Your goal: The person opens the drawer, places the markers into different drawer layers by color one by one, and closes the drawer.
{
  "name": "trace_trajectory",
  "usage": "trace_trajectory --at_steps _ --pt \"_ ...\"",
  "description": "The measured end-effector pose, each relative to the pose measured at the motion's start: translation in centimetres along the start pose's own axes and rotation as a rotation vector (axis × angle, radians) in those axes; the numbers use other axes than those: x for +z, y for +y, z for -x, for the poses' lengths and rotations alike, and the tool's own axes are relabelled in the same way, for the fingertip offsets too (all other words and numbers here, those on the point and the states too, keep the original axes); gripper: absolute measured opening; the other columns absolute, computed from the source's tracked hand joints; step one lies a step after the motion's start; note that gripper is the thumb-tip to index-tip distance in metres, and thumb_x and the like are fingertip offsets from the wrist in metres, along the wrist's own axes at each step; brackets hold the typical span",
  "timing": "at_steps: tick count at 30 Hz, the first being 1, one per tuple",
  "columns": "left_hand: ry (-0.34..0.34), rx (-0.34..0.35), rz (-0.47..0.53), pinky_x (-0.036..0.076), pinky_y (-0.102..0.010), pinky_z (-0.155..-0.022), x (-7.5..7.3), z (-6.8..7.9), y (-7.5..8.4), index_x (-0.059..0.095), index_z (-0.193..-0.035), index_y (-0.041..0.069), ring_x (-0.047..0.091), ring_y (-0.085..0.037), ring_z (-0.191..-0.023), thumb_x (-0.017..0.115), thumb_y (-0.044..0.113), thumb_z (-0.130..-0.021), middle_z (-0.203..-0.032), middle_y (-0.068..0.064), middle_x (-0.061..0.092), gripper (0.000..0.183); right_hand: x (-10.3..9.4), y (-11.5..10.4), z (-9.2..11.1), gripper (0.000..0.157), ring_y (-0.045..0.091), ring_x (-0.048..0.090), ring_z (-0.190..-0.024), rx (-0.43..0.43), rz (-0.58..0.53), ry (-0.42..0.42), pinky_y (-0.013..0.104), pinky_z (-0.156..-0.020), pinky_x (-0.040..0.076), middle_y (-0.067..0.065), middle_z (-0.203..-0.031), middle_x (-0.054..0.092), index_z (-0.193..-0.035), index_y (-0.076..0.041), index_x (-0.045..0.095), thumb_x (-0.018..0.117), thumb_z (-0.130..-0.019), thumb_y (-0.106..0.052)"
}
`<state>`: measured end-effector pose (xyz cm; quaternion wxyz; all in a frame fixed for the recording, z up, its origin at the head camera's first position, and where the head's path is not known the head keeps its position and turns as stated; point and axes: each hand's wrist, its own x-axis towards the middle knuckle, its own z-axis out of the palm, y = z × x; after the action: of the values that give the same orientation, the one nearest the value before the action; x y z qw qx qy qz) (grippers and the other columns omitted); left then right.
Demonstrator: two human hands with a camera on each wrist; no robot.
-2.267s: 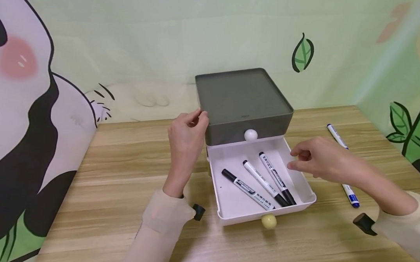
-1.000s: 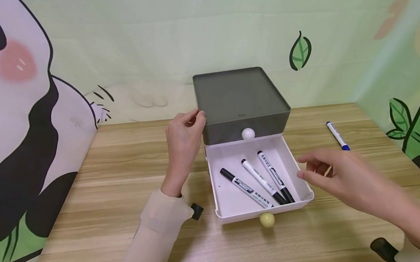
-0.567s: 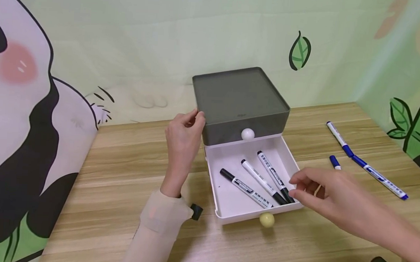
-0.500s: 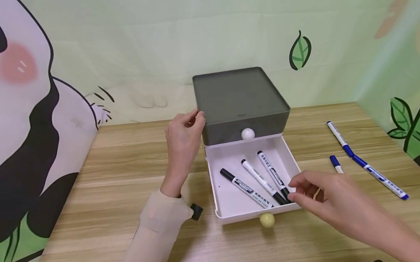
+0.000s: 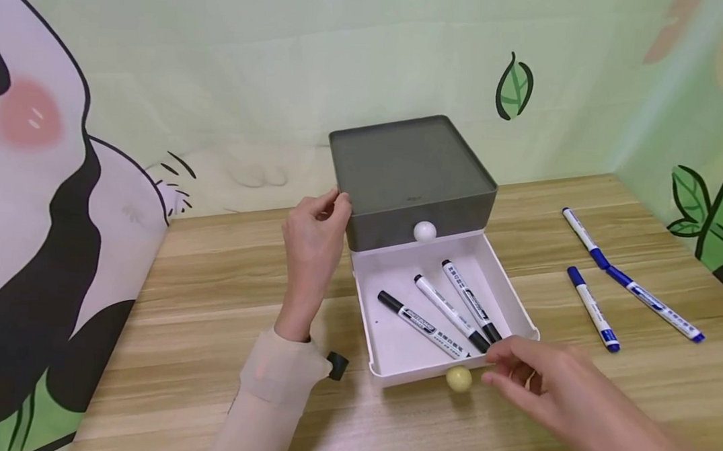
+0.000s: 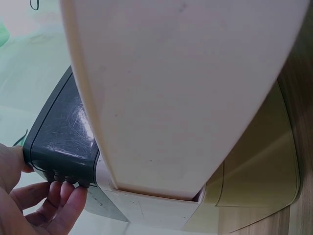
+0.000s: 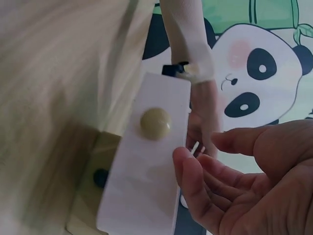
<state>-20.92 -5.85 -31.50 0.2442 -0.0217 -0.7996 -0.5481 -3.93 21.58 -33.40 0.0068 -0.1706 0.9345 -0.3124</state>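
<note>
A small drawer unit has a dark grey top [image 5: 412, 167] with a white knob. Its white drawer [image 5: 386, 348] is pulled out and bears a yellowish knob [image 5: 458, 378]. Three black-capped whiteboard markers [image 5: 432, 332] lie inside. My left hand [image 5: 314, 250] grips the grey top's front left corner; in the left wrist view its fingers [image 6: 73, 208] bend against the grey side. My right hand [image 5: 542, 388] is at the drawer's front right, thumb and fingers apart and loosely bent, fingertips right at the front rim, right of the yellowish knob.
Three blue-capped markers [image 5: 594, 310] lie on the wooden table [image 5: 210, 353] right of the unit. An olive lower section [image 6: 259, 161] with a dark knob [image 7: 100, 177] shows beneath the drawer. A patterned wall sheet [image 5: 253, 79] stands behind.
My right hand has moved from the drawer's right side toward me and left, to its front rim. The blue-capped markers it covered now show fully. My left hand keeps its hold.
</note>
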Motion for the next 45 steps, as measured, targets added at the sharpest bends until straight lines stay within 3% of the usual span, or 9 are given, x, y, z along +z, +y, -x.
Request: trace_trajectory --at_steps 4,10,21,29,36,41,45 --pt "-0.001 -0.009 -0.002 0.054 -0.038 -0.077 -0.1 0.1 0.0 0.079 -0.117 0.007 0.069 -0.023 -0.084 0.067 0.024 -0.095 -0.094 -0.012 0.074 0.030 0.9 0.0 0.4 0.014 -0.002 0.053 -0.071 0.000 -0.015 0.027 0.021 -0.060 0.050 -0.022 -0.081 0.061 -0.104 -0.022 0.075 0.079 -0.092 -0.018" --pt "0.001 -0.017 0.000 0.055 -0.037 -0.077 0.0 0.1 -0.1 0.079 -0.117 0.007 0.070 -0.022 -0.085 0.068 0.024 -0.095 -0.095 -0.012 0.074 0.030 2.2 0.1 0.6 0.019 -0.003 0.054 -0.073 -0.068 -0.048 0.070 0.020 -0.060 0.051 -0.022 -0.086 0.063 -0.107 -0.021 0.075 0.080 -0.090 -0.014" --pt "0.005 -0.009 0.002 0.055 -0.038 -0.076 0.0 0.1 0.0 0.079 -0.117 0.007 0.070 -0.022 -0.084 0.068 0.023 -0.095 -0.094 -0.012 0.074 0.030 4.4 0.3 0.9 0.028 -0.007 0.054 -0.072 -0.111 0.031 0.117 0.019 -0.058 0.052 -0.018 -0.088 0.066 -0.116 -0.017 0.069 0.080 -0.090 -0.017" --pt "0.009 -0.009 -0.005 0.056 -0.038 -0.077 -0.1 0.0 0.1 0.079 -0.116 0.007 0.071 -0.022 -0.084 0.069 0.023 -0.094 -0.095 -0.012 0.075 0.029 5.6 0.6 0.9 0.035 -0.010 0.055 -0.070 -0.231 0.075 0.233 0.016 -0.057 0.051 -0.018 -0.082 0.066 -0.114 -0.017 0.068 0.084 -0.083 -0.011" --pt "0.008 -0.001 -0.007 0.055 -0.039 -0.077 -0.1 -0.1 0.0 0.080 -0.116 0.006 0.071 -0.023 -0.084 0.069 0.022 -0.094 -0.095 -0.012 0.075 0.029 5.9 0.7 0.6 0.033 -0.008 0.055 -0.071 -0.300 0.052 0.286 0.011 -0.060 0.049 -0.015 -0.084 0.067 -0.113 -0.014 0.071 0.084 -0.083 -0.008" --pt "0.005 -0.004 -0.011 0.055 -0.039 -0.077 -0.1 -0.1 0.1 0.080 -0.115 0.007 0.070 -0.023 -0.084 0.069 0.023 -0.094 -0.094 -0.012 0.074 0.029 6.1 0.8 0.3 0.022 -0.006 0.054 -0.071 -0.363 0.034 0.337 0.009 -0.061 0.047 -0.013 -0.084 0.067 -0.110 -0.011 0.072 0.079 -0.090 -0.016" --pt "0.006 0.000 -0.013 0.056 -0.039 -0.077 -0.1 -0.1 0.0 0.080 -0.115 0.007 0.071 -0.023 -0.084 0.069 0.023 -0.093 -0.094 -0.012 0.074 0.029 6.1 0.6 0.1 0.024 -0.005 0.054 -0.072 -0.357 0.014 0.337 0.009 -0.061 0.047 -0.011 -0.085 0.067 -0.109 -0.009 0.073 0.081 -0.087 -0.012"
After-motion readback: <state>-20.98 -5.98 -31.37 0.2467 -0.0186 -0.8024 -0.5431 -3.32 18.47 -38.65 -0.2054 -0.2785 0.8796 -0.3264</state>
